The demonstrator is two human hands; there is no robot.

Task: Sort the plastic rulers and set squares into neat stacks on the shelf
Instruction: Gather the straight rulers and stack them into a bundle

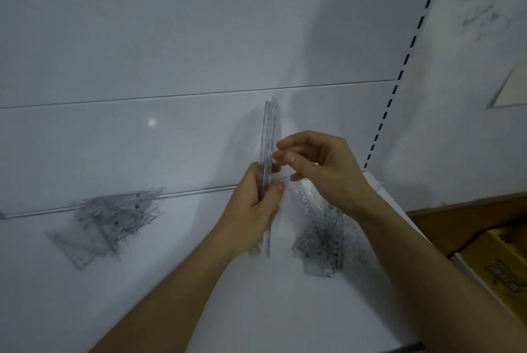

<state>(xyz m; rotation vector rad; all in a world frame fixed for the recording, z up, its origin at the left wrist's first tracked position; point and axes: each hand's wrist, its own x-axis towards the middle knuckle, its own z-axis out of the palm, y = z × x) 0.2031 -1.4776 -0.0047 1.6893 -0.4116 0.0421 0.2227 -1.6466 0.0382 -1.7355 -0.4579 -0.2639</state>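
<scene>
My left hand (256,198) grips a bundle of rulers (268,136) upright while my right hand (316,164), fingers curled, squares its edges; next, I'd judge, lay it flat on the shelf (171,281).

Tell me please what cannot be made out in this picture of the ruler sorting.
- Head view: the count of clear rulers held edge-on in the left hand; they overlap.
- Whether the right hand pinches anything: its fingertips are curled beside the bundle, motion blurred.
- The left pile and right pile on the shelf: transparent pieces overlap, so shapes are unclear.
- The yellow box: cut off by the right edge.
</scene>
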